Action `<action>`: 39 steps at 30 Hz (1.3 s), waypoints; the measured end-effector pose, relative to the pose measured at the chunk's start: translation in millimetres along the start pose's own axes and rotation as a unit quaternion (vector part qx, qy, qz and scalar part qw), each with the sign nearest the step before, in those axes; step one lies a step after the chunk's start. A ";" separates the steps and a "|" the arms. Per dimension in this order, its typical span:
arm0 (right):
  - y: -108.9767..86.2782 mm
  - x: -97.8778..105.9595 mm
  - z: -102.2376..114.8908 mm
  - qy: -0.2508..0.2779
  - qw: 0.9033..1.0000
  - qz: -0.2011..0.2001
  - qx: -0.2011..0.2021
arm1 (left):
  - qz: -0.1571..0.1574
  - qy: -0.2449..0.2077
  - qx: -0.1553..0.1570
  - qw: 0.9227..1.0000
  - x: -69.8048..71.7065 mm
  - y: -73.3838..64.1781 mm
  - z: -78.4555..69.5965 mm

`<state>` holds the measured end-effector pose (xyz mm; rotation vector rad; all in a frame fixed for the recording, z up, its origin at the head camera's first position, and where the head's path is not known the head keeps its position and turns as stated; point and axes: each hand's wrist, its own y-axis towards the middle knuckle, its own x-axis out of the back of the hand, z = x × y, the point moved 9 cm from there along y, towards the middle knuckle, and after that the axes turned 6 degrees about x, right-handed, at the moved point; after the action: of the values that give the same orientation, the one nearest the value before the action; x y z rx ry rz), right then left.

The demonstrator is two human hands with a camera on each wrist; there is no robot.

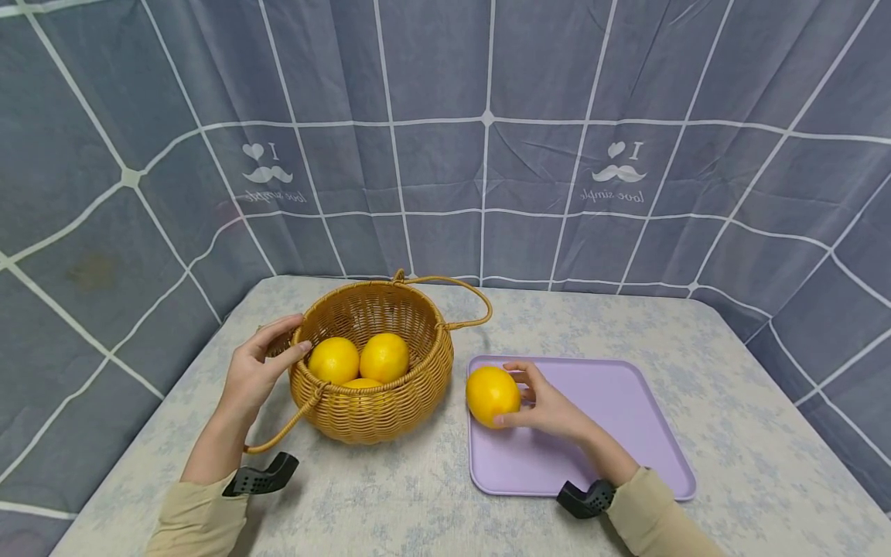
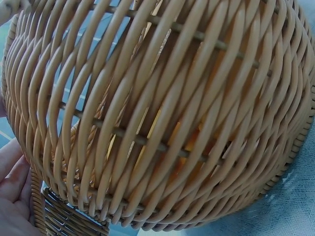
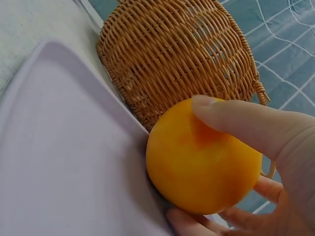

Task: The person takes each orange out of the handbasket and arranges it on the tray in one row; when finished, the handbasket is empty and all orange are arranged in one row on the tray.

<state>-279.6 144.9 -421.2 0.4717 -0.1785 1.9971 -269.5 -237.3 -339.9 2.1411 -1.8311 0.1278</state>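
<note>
1. Pinching the basket (image 1: 376, 418) by its rim with the left hand (image 1: 256, 367), thumb and fingers bent and only partly spread.
2. Gripping an orange (image 1: 490, 394) in the right hand (image 1: 546, 402), opened just to the width of the fruit, with thumb on the near side and fingers on the far side.
3. Held to the left of the right palm, over the tray's left edge; impossible to tell whether touching or lifted there.
4. Beneath the right hand and reaching beyond to the right, a lilac tray (image 1: 612, 402).
5. Just right of the left hand, inside the basket: two oranges (image 1: 384, 357) side by side, with part of a third (image 1: 362, 383) nearer.
6. Sloping down beside the left wrist, one handle (image 1: 285, 432); jutting out between the hands, farther off, another (image 1: 487, 305).
7. Under everything, a pale, blue-patterned worktop (image 1: 390, 503).
8. Farthest beyond both hands, a grey-blue curtain (image 1: 445, 170) with white lines.
</note>
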 end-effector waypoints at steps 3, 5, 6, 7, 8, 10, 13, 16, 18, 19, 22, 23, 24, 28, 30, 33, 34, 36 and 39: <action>0.6 -1.9 -2.7 -0.020 1.000 0.003 -0.001 | 0.001 0.000 -0.003 1.000 0.1 -0.3 -0.2; 1.3 -3.3 -3.5 -0.034 0.999 0.003 0.004 | 0.001 0.001 -0.004 1.000 0.0 -0.5 -0.4; 1.5 -4.3 -3.2 -0.040 0.999 0.006 0.008 | 0.001 0.002 -0.004 1.000 0.0 -0.6 -0.5; 1.5 -5.4 -2.6 -0.044 0.999 0.008 0.012 | 0.001 0.003 -0.004 1.000 -0.1 -0.7 -0.5; 1.5 -6.1 -2.1 -0.048 0.999 0.009 0.016 | 0.001 0.005 -0.004 1.000 -0.1 -0.7 -0.5; 1.0 -6.9 -0.3 -0.053 0.998 0.013 0.022 | 0.001 0.008 -0.002 1.000 -0.1 -0.7 -0.3; -0.2 -7.4 3.5 -0.050 0.998 0.022 0.027 | 0.002 0.008 0.000 1.000 -0.3 -0.6 -0.1; -0.8 -6.9 6.6 -0.045 0.998 0.031 0.032 | 0.004 0.003 0.001 1.000 -0.6 -0.5 -0.8; -0.7 -6.1 7.7 -0.043 0.998 0.032 0.034 | 0.004 0.000 0.002 1.000 -0.7 -0.7 -0.9; -0.7 -5.7 7.8 -0.043 0.998 0.032 0.034 | 0.005 0.000 0.001 1.000 -0.6 -0.8 -0.9; -0.2 -4.8 7.2 -0.045 0.998 0.030 0.032 | 0.005 0.001 0.000 1.000 -0.3 -1.1 -0.6; -0.1 -4.4 7.2 -0.046 0.998 0.030 0.032 | 0.005 0.000 -0.001 1.000 -0.3 -1.2 -0.8; -0.1 -4.3 7.5 -0.045 0.998 0.029 0.032 | 0.005 0.000 -0.001 1.000 -0.3 -1.3 -1.0; 0.3 -4.0 8.9 -0.050 0.998 0.032 0.034 | 0.004 -0.004 -0.002 1.000 0.2 -1.2 -1.6; 0.7 -4.2 9.1 -0.050 0.998 0.034 0.033 | 0.004 -0.006 -0.002 1.000 0.6 -1.1 -1.4; 1.3 -3.6 8.4 -0.058 0.997 0.035 0.033 | 0.003 -0.005 -0.002 1.000 1.2 -1.2 -1.0; 1.4 -3.0 8.5 -0.061 0.997 0.035 0.034 | 0.002 -0.004 -0.002 1.000 1.3 -1.2 -1.0; 1.1 -0.9 9.0 -0.064 0.997 0.031 0.036 | 0.002 -0.004 -0.001 1.000 1.0 -1.2 -1.4; 1.2 4.9 12.5 -0.061 0.997 0.022 0.042 | 0.002 -0.002 -0.001 1.000 0.2 -1.0 -2.0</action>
<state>-279.4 144.4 -407.7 0.6505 -0.1829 2.0264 -268.2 -236.8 -338.2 2.1377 -1.8382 0.1229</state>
